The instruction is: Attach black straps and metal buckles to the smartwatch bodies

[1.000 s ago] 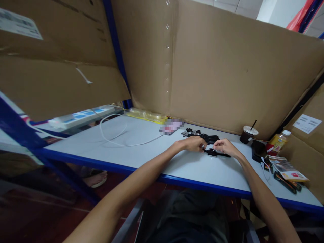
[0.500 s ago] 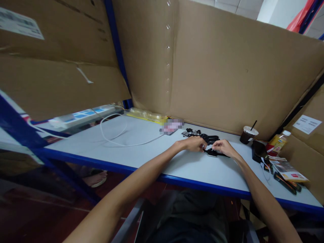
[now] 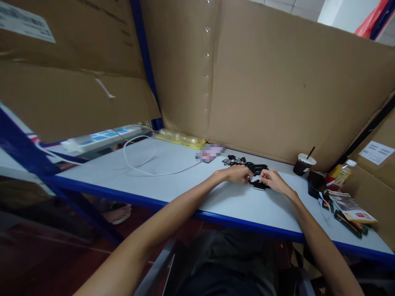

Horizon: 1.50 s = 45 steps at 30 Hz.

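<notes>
My left hand [image 3: 240, 174] rests over the white table with its fingers curled at the left end of a small black device [image 3: 258, 185] with a silvery front edge. Thumb and fingers of my right hand [image 3: 271, 180] are pinched together at the top of the same device, on its right side. What is between those fingertips is too small to tell. Just behind the hands lie black looped parts [image 3: 256, 167], and small black and metal pieces [image 3: 233, 159] sit to their left.
A pixelated flat object [image 3: 210, 153] joins a white cable [image 3: 160, 174] on the left. Yellow-edged clear packaging [image 3: 180, 139] lies behind. To the right are a drink cup [image 3: 304, 164], black box [image 3: 316, 183], bottle [image 3: 341, 174], packet [image 3: 352, 206] and dark-handled tools [image 3: 348, 224]. Cardboard walls surround the table.
The view has shifted slightly. My right hand's fingertips are a little closer in over the black device, while my left hand stays nearly where it was.
</notes>
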### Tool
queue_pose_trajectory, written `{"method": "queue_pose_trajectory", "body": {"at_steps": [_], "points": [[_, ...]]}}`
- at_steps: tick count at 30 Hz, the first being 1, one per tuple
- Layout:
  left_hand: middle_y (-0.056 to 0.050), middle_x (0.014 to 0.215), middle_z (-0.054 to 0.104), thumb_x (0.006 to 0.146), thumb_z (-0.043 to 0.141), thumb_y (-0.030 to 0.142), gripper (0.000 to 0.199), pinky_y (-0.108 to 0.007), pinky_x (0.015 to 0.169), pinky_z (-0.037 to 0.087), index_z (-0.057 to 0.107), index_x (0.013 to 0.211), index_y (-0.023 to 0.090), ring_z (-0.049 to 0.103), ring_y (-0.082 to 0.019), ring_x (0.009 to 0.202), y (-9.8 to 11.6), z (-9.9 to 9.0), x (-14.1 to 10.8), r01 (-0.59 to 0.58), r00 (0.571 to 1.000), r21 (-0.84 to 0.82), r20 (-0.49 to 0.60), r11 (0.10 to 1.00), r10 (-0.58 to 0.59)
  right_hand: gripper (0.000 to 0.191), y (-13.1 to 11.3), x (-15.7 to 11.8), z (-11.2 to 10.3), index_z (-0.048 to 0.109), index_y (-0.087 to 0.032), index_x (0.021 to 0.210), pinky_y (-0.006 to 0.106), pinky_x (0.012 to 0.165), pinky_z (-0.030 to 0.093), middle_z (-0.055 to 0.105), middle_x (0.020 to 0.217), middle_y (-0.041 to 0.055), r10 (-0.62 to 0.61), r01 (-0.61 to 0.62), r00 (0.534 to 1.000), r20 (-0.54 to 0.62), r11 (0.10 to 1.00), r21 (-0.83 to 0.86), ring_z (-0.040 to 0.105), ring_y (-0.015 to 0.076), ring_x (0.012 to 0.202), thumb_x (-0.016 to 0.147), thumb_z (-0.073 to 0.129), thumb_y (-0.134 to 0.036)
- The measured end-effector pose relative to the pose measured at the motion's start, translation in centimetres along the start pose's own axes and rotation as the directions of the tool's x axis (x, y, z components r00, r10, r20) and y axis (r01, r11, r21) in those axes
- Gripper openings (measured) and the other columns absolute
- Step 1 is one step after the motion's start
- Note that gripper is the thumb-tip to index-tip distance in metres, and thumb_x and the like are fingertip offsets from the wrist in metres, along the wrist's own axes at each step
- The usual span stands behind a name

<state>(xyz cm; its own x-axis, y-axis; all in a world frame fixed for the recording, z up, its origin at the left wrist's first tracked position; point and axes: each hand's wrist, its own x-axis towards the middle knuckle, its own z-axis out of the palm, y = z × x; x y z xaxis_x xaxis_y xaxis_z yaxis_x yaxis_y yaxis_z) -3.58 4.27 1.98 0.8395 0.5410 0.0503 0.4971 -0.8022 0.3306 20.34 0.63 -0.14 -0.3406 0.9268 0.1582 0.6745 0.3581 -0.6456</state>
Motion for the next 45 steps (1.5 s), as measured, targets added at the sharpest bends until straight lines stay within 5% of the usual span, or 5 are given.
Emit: {"method": "queue_pose_trajectory", "body": {"at_steps": [15,23,29,37,45], "points": [[0.001,0.082,0.07,0.082,0.069,0.017,0.007,-0.025,0.063,0.032,0.071,0.088,0.021,0.061,-0.016,0.074,0.1,0.0,-0.1,-0.008,1.0,0.004,0.001,1.0,0.008,0.026,-0.3,0.2,0.6,0.06,-0.019,0.075,0.026,0.061,0.039,0.059,0.062,-0.0018,0.064,-0.067,0.998,0.018,0.977,0.203,0.053,0.0145,0.06,0.074,0.069,-0.044],[0.001,0.084,0.071,0.081,0.069,0.018,0.007,-0.024,0.064,0.033,0.07,0.087,0.021,0.061,-0.016,0.075,0.0,0.1,-0.1,-0.018,1.0,0.001,-0.008,1.0,0.018,0.035,-1.2,-0.4,-0.3,0.065,-0.022,0.069,0.027,0.058,0.029,0.065,0.066,0.002,0.117,-0.179,0.968,-0.221,0.941,-0.287,0.052,0.0159,0.061,0.084,0.069,-0.053],[0.001,0.082,0.069,0.081,0.068,0.017,0.008,-0.024,0.062,0.032,0.071,0.088,0.021,0.061,-0.016,0.074,0.0,0.0,-0.2,-0.024,1.0,-0.015,-0.013,1.0,0.024,0.022,-2.0,-0.7,-0.1,0.071,-0.022,0.071,0.028,0.06,0.031,0.07,0.069,0.0026,0.095,-0.135,0.987,-0.129,0.93,-0.343,0.056,0.0165,0.064,0.084,0.074,-0.04],[0.0,0.083,0.071,0.082,0.069,0.018,0.008,-0.024,0.063,0.033,0.072,0.088,0.021,0.063,-0.016,0.076,-0.4,0.3,0.1,-0.018,1.0,-0.005,-0.012,1.0,0.018,0.01,-2.0,-0.6,0.0,0.078,-0.022,0.08,0.028,0.073,0.039,0.075,0.088,0.0052,-0.087,0.068,0.995,-0.039,0.931,-0.36,0.062,0.0189,0.079,0.086,0.069,-0.024],[0.001,0.082,0.07,0.082,0.068,0.019,0.009,-0.025,0.063,0.033,0.072,0.09,0.021,0.061,-0.016,0.074,-0.1,0.1,-0.1,-0.02,1.0,-0.018,-0.007,1.0,0.02,0.004,-1.3,0.0,1.0,0.073,-0.019,0.076,0.027,0.063,0.042,0.07,0.066,0.0009,0.086,-0.086,0.99,-0.112,0.996,0.0,0.061,0.0171,0.063,0.076,0.069,-0.021]]}}
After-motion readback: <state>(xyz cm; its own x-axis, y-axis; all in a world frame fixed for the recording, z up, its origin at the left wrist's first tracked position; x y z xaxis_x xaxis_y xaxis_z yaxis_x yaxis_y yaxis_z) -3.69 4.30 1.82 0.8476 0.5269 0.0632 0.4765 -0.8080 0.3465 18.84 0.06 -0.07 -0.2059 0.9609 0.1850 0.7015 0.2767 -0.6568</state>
